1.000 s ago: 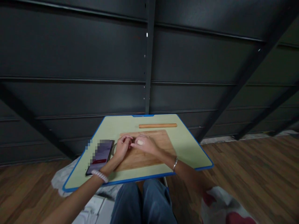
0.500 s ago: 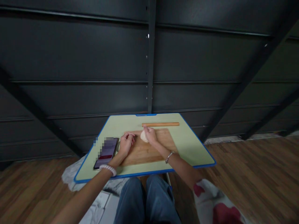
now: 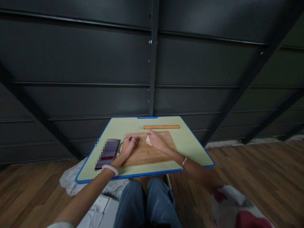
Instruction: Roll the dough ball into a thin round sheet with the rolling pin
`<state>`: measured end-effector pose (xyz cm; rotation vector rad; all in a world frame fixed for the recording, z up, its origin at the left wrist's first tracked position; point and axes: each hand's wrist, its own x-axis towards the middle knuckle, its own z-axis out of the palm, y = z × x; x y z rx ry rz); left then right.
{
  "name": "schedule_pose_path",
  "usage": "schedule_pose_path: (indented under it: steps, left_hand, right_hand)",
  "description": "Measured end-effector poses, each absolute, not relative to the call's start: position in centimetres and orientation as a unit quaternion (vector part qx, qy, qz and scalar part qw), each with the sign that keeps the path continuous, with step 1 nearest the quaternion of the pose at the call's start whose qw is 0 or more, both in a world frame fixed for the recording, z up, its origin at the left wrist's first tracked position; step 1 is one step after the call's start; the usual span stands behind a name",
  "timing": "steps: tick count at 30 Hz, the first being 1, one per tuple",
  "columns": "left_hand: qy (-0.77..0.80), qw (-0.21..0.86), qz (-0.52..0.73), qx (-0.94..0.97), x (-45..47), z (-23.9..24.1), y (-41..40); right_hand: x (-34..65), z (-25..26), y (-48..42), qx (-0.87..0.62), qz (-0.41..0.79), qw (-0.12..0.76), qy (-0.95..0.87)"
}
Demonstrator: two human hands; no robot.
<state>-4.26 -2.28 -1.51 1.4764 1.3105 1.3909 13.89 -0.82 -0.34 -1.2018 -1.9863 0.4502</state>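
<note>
A small pale lump of dough [image 3: 148, 140] lies on a wooden cutting board [image 3: 147, 155]. My right hand [image 3: 154, 138] is closed over the dough from the right, covering much of it. To the left, my left hand [image 3: 129, 144] rests at the board's left side, apart from the dough. Its fingers are loosely bent, slightly apart, and no object shows in them. Behind the board lies a wooden rolling pin [image 3: 161, 127], untouched.
A phone [image 3: 108, 155] lies left of my left wrist, beside the board's handle loop [image 3: 120, 147]. The pale green tabletop [image 3: 190, 148] has a blue rim. A dark panelled wall [image 3: 114, 101] rises behind it; my knees [image 3: 147, 196] are below the front edge.
My right hand has shifted slightly right and now lies flatter across the dough, with its forearm swung outward. My left hand has stayed in nearly the same place. The view has tilted slightly.
</note>
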Motion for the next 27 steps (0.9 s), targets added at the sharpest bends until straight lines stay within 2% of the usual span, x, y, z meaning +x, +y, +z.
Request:
schedule_pose_path:
  steps: [7, 11, 16, 22, 25, 27]
  left_hand:
    - [0.497, 0.359, 0.545, 0.572, -4.6, -2.0, -1.9]
    - [0.495, 0.365, 0.545, 0.569, -4.6, -2.2, -1.9]
    - [0.492, 0.366, 0.545, 0.572, -4.5, -2.1, -1.9]
    - [0.501, 0.362, 0.552, 0.560, -4.4, -2.2, -1.7]
    - [0.512, 0.357, 0.548, 0.557, -4.3, -2.2, -1.6]
    - [0.519, 0.352, 0.541, 0.560, -4.3, -2.1, -1.6]
  right_hand:
    - [11.3, 0.7, -1.1, -0.425, 0.069, 0.232, -0.872]
    - [11.7, 0.4, -0.6, -0.393, 0.045, 0.222, -0.891]
    - [11.5, -2.1, 2.0, -0.449, 0.182, 0.350, -0.802]
    - [11.3, -3.4, 4.0, -0.497, 0.428, 0.560, -0.507]
    - [11.6, -3.0, 3.7, -0.486, 0.452, 0.620, -0.418]
    - [12.1, -2.7, 3.3, -0.494, 0.425, 0.624, -0.431]
